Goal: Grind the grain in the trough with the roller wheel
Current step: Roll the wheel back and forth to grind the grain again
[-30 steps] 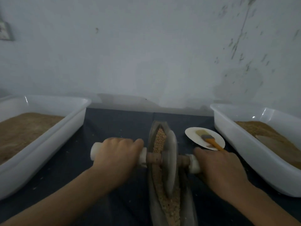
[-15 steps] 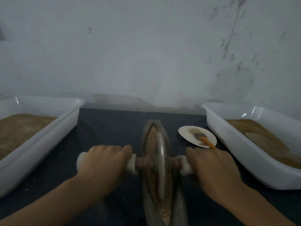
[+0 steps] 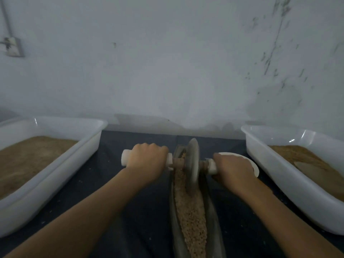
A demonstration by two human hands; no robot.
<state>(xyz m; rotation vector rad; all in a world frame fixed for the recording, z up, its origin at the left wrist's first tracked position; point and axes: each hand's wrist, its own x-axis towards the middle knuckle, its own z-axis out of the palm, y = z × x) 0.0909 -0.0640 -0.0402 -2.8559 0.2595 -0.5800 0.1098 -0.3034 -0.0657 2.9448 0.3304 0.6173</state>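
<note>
A narrow boat-shaped metal trough [image 3: 214, 220] runs away from me along the middle of the dark table, filled with coarse tan grain [image 3: 191, 216]. The grey roller wheel [image 3: 192, 161] stands upright in the trough near its far end. A white-ended axle handle [image 3: 125, 159] passes through the wheel. My left hand [image 3: 147, 161] grips the left handle. My right hand [image 3: 232, 168] grips the right handle, which it mostly hides.
Two white plastic tubs flank the trough: the left tub [image 3: 78, 159] and the right tub [image 3: 264, 161], both holding brown meal. A scoop [image 3: 309, 167] lies in the right one. A white plate [image 3: 255, 167] peeks out behind my right hand. A grey wall stands just beyond the table.
Both hands have pushed the roller wheel away from me along the trough, from its middle to near the far end. My right hand now covers most of the plate.
</note>
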